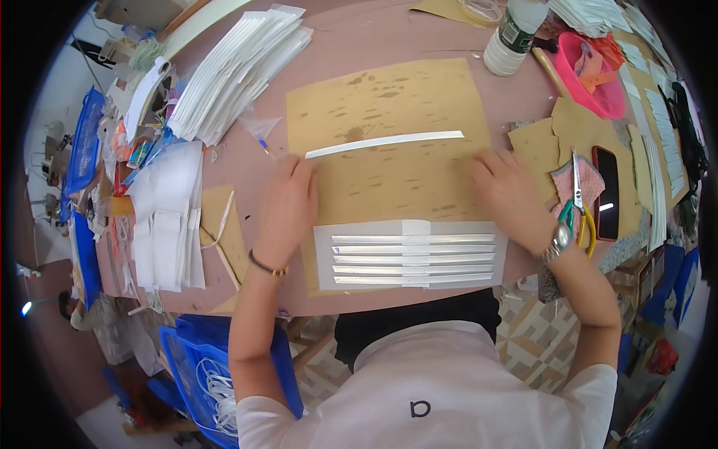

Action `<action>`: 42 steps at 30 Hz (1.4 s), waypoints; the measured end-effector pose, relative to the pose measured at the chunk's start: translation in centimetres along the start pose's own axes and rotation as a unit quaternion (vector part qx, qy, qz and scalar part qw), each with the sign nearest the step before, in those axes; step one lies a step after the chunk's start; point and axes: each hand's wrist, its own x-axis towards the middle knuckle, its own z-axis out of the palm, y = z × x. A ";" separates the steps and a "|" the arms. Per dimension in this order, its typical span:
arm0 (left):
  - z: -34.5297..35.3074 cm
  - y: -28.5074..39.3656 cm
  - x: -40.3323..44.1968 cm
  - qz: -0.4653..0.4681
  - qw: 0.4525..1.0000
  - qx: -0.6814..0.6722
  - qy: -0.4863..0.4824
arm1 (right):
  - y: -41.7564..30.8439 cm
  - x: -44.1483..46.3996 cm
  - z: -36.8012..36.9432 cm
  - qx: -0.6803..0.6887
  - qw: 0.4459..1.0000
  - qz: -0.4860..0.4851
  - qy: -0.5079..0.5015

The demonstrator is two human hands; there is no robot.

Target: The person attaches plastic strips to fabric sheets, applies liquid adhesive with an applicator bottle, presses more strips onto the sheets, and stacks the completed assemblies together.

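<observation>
A narrow white strip lies across a stained brown paper sheet on the table. My left hand is over the sheet's left edge, fingers bent together right by the strip's left end; the fingertips are hidden. Over the right edge is my right hand, a little below and apart from the strip's right end, its fingers curled and smeared. Nearer my body, between my forearms, a white sheet bears several parallel shiny white strips with a vertical white band across their middle.
Stacked white strips and white sheets are on the left. On the right lie scissors, a phone and brown paper pieces. A bottle and pink basket stand behind. A blue basket is below left.
</observation>
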 end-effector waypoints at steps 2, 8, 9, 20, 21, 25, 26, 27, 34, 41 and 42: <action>1.1 -1.2 2.5 0.153 0.984 0.044 0.085 | 1.0 2.8 1.7 -0.031 0.998 -0.040 0.045; 2.1 -2.2 4.2 0.178 0.980 0.078 0.046 | 2.3 5.6 4.6 -0.103 0.990 -0.091 0.022; 2.2 -2.4 4.3 0.177 0.980 0.078 0.047 | 2.4 5.7 4.5 -0.107 0.989 -0.095 0.025; 0.8 -0.4 -3.2 -0.110 0.861 -0.466 -0.171 | -0.4 -3.7 -1.3 0.420 0.877 0.203 -0.118; 0.9 -0.1 -3.6 -0.108 0.861 -0.467 -0.173 | -0.6 -4.2 -1.2 0.439 0.860 0.218 -0.137; 1.4 0.0 -4.2 -0.114 0.881 -0.404 -0.220 | -1.0 -4.8 -0.4 0.417 0.883 0.183 -0.115; 1.6 0.0 -4.3 -0.113 0.881 -0.403 -0.218 | -0.9 -4.8 -0.3 0.416 0.883 0.185 -0.113; 1.6 0.1 -4.3 -0.110 0.882 -0.403 -0.219 | -0.7 -4.7 -0.1 0.409 0.888 0.175 -0.114; 1.6 0.7 -4.3 -0.114 0.904 -0.363 -0.198 | -0.5 -4.9 0.5 0.404 0.892 0.170 -0.115; 1.9 0.5 -4.3 -0.108 0.910 -0.354 -0.186 | -0.8 -4.6 0.4 0.385 0.903 0.161 -0.105; 1.9 0.5 -4.3 -0.108 0.910 -0.354 -0.187 | -0.8 -4.6 0.5 0.383 0.904 0.161 -0.100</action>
